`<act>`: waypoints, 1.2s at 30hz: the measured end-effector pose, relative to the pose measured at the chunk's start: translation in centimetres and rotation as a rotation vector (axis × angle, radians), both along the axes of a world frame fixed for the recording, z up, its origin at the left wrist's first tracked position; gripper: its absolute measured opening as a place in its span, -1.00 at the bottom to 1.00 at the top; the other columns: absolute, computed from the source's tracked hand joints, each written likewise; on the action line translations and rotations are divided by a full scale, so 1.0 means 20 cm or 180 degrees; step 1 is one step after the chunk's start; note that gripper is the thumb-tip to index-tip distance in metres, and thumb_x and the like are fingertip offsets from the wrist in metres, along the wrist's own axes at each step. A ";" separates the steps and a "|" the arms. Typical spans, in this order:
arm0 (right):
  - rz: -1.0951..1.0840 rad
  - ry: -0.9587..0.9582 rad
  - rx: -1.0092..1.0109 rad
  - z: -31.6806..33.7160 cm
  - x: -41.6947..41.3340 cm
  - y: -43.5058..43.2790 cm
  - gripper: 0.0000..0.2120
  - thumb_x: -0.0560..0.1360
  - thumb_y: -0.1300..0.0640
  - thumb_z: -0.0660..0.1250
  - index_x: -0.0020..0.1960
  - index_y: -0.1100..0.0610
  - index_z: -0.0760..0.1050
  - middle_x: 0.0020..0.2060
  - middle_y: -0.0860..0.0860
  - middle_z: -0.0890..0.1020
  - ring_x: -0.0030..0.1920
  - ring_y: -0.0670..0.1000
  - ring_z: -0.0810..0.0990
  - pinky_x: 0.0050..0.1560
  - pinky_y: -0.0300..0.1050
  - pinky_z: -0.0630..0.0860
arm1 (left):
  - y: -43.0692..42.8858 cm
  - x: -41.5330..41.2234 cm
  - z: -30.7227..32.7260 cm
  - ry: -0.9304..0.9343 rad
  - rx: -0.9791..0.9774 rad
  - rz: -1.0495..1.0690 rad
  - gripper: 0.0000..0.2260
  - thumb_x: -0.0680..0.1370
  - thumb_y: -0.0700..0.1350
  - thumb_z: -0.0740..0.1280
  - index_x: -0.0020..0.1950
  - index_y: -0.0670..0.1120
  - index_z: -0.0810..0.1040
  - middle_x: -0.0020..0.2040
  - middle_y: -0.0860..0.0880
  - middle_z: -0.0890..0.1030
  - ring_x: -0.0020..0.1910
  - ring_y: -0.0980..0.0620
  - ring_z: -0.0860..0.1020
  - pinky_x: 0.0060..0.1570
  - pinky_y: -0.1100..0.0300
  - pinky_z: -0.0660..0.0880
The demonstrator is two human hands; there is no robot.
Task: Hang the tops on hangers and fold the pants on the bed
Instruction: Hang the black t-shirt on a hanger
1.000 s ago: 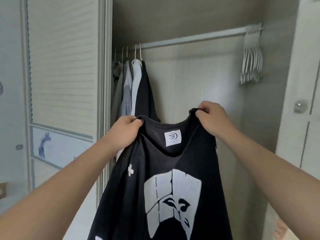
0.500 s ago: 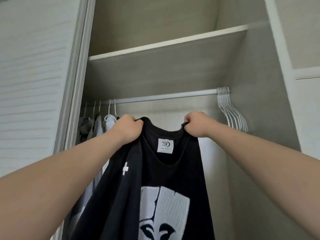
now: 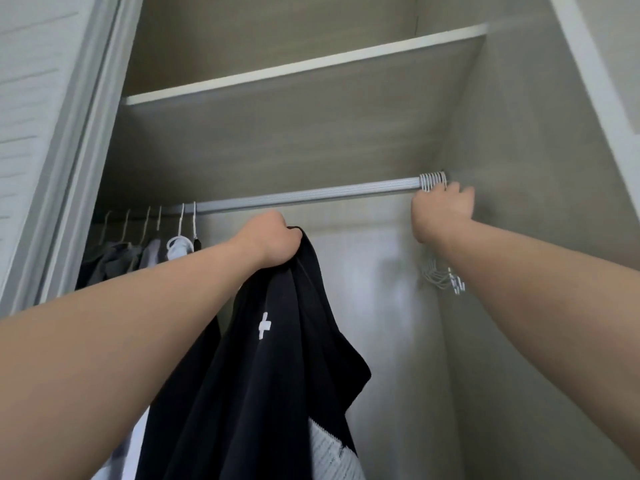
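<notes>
The black top [image 3: 277,358] is gripped at its neckline by the left hand [image 3: 273,239] and hangs just below the wardrobe rail [image 3: 311,195]. The right hand [image 3: 440,213] is laid against the empty hangers [image 3: 433,180] at the rail's right end; whether one is clasped cannot be told. A hanger is being fetched; a single hook must next be lifted free.

Top [image 3: 277,375]: was matt black cloth bearing white print. Rail [image 3: 304,197]: was grey metal, ribbed lengthwise, faintly sheened. Hangers [image 3: 433,180]: were thin, smooth, white-coated wire. Shelf [image 3: 277,133]: was matt wood-grain board.
</notes>
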State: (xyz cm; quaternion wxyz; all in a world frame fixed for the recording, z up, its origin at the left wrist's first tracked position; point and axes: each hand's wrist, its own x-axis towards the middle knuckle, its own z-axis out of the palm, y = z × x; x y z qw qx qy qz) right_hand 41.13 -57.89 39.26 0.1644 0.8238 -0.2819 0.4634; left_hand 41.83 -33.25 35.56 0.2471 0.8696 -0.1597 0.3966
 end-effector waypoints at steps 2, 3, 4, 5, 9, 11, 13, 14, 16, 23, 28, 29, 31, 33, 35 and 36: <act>-0.0079 -0.0031 0.0006 0.00 0.02 -0.03 -0.58 0.56 0.16 0.21 0.41 0.12 0.40 0.35 0.15 0.46 0.34 0.19 0.40 0.27 0.02 0.32 | -0.01 0.01 0.02 -0.0054 0.0019 0.0023 -0.69 0.63 -0.09 0.18 -0.30 -0.16 0.35 -0.33 -0.09 0.42 -0.34 -0.06 0.39 -0.42 0.15 0.24; -0.0115 -0.0048 -0.0009 0.00 0.04 -0.04 -0.60 0.57 0.18 0.19 0.41 0.13 0.41 0.35 0.15 0.47 0.34 0.19 0.41 0.27 0.01 0.32 | -0.01 0.02 0.02 -0.0081 0.0023 0.0034 -0.68 0.63 -0.09 0.18 -0.31 -0.16 0.34 -0.34 -0.09 0.42 -0.35 -0.05 0.38 -0.43 0.14 0.24; -0.0142 -0.0059 -0.0010 0.00 0.05 -0.05 -0.61 0.59 0.21 0.16 0.40 0.14 0.43 0.35 0.15 0.48 0.34 0.20 0.42 0.27 0.01 0.33 | 0.00 0.03 0.03 -0.0103 0.0024 0.0043 -0.68 0.63 -0.09 0.18 -0.31 -0.16 0.34 -0.35 -0.09 0.41 -0.37 -0.04 0.38 -0.43 0.14 0.24; -0.0150 -0.0064 0.0008 0.00 0.05 -0.07 -0.61 0.59 0.23 0.14 0.40 0.14 0.45 0.35 0.15 0.49 0.34 0.20 0.43 0.27 0.01 0.34 | 0.01 0.03 0.03 -0.0118 0.0024 0.0054 -0.67 0.63 -0.09 0.18 -0.32 -0.17 0.35 -0.36 -0.09 0.42 -0.38 -0.04 0.37 -0.43 0.14 0.24; -0.0020 -0.0166 0.0077 -0.01 0.07 -0.11 -0.63 0.59 0.25 0.17 0.36 0.11 0.50 0.34 0.13 0.53 0.34 0.21 0.48 0.27 0.01 0.35 | 0.06 0.06 0.02 -0.0099 0.0057 0.0130 -0.68 0.62 -0.09 0.19 -0.31 -0.17 0.36 -0.35 -0.10 0.42 -0.37 -0.03 0.37 -0.43 0.14 0.24; 0.0072 -0.0261 0.0082 -0.01 0.07 -0.13 -0.63 0.58 0.27 0.16 0.35 0.13 0.51 0.32 0.15 0.54 0.33 0.22 0.49 0.28 0.03 0.38 | 0.09 0.06 0.02 -0.0099 0.0075 0.0163 -0.67 0.62 -0.09 0.19 -0.32 -0.17 0.35 -0.35 -0.10 0.42 -0.37 -0.03 0.37 -0.42 0.14 0.24; 0.0185 -0.0356 0.0119 0.00 0.07 -0.14 -0.63 0.59 0.26 0.15 0.36 0.15 0.50 0.32 0.19 0.52 0.32 0.25 0.49 0.28 0.04 0.39 | 0.11 0.07 0.03 -0.0123 0.0059 0.0179 -0.67 0.62 -0.08 0.19 -0.32 -0.17 0.35 -0.36 -0.10 0.42 -0.38 -0.03 0.37 -0.42 0.14 0.25; 0.0254 -0.0425 0.0129 0.00 0.06 -0.14 -0.64 0.59 0.26 0.15 0.35 0.16 0.50 0.30 0.20 0.51 0.32 0.25 0.49 0.26 0.05 0.40 | 0.12 0.06 0.03 -0.0134 0.0056 0.0191 -0.67 0.62 -0.08 0.19 -0.32 -0.17 0.36 -0.36 -0.10 0.43 -0.38 -0.03 0.38 -0.42 0.15 0.25; 0.0461 -0.0579 0.0131 0.01 0.05 -0.12 -0.65 0.59 0.27 0.14 0.33 0.19 0.49 0.27 0.22 0.52 0.28 0.27 0.52 0.22 0.05 0.44 | 0.14 0.05 0.03 -0.0155 0.0053 0.0227 -0.67 0.63 -0.07 0.19 -0.31 -0.17 0.36 -0.36 -0.10 0.43 -0.38 -0.04 0.38 -0.42 0.15 0.25; 0.2098 -0.1193 0.1276 0.00 -0.04 0.08 -0.77 0.54 0.26 0.22 0.17 0.26 0.50 0.17 0.27 0.58 0.20 0.28 0.55 0.10 0.00 0.47 | 0.27 0.03 0.03 -0.0265 -0.0138 0.0298 -0.69 0.61 -0.06 0.19 -0.29 -0.17 0.35 -0.31 -0.11 0.47 -0.33 -0.07 0.42 -0.32 0.12 0.33; 0.3729 -0.1420 0.2198 -0.09 -0.07 0.24 -0.74 0.60 0.20 0.26 -0.26 0.09 0.35 -0.35 0.10 0.45 -0.39 0.06 0.38 -0.40 -0.18 0.26 | 0.40 -0.09 0.01 -0.0563 -0.0317 0.0537 -0.74 0.60 -0.05 0.19 -0.22 -0.16 0.41 -0.19 -0.13 0.52 -0.15 -0.21 0.51 -0.17 0.09 0.39; 0.3992 -0.1451 0.2401 -0.12 -0.08 0.27 -0.72 0.61 0.18 0.26 -0.27 0.07 0.32 -0.39 0.06 0.39 -0.43 0.03 0.30 -0.44 -0.20 0.21 | 0.44 -0.12 0.01 -0.0650 -0.0339 0.0595 -0.76 0.60 -0.05 0.20 -0.18 -0.17 0.45 -0.17 -0.13 0.53 -0.12 -0.21 0.51 -0.15 0.08 0.40; 0.4440 -0.1518 0.2672 -0.18 -0.14 0.32 -0.78 0.60 0.18 0.25 -0.22 0.06 0.35 -0.42 0.02 0.33 -0.46 0.01 0.24 -0.48 -0.24 0.15 | 0.51 -0.18 0.02 -0.0889 -0.0349 0.0672 -0.77 0.59 -0.03 0.21 -0.15 -0.15 0.51 -0.08 -0.14 0.56 -0.04 -0.23 0.53 -0.11 0.03 0.45; 0.4849 -0.1599 0.2906 -0.24 -0.20 0.39 -0.82 0.60 0.20 0.23 -0.17 0.07 0.39 -0.44 0.01 0.30 -0.51 -0.01 0.20 -0.52 -0.27 0.12 | 0.59 -0.25 0.02 -0.1081 -0.0415 0.0725 -0.80 0.58 -0.01 0.22 -0.15 -0.07 0.53 0.04 -0.14 0.55 0.02 -0.24 0.53 -0.05 -0.01 0.49; 0.5305 -0.1637 0.3159 -0.28 -0.29 0.47 -0.82 0.62 0.20 0.20 -0.16 0.07 0.37 -0.49 -0.04 0.28 -0.56 -0.06 0.18 -0.55 -0.29 0.11 | 0.67 -0.35 0.03 -0.1156 -0.0537 0.0777 -0.81 0.59 -0.03 0.22 -0.12 -0.07 0.56 0.02 -0.14 0.57 -0.02 -0.21 0.53 -0.07 0.03 0.45; 0.5548 -0.1598 0.3273 -0.29 -0.34 0.52 -0.80 0.63 0.20 0.21 -0.16 0.05 0.34 -0.51 -0.06 0.26 -0.57 -0.07 0.17 -0.55 -0.30 0.11 | 0.71 -0.41 0.03 -0.1160 -0.0611 0.0820 -0.81 0.59 -0.05 0.22 -0.09 -0.10 0.58 -0.03 -0.14 0.58 -0.05 -0.21 0.53 -0.09 0.05 0.43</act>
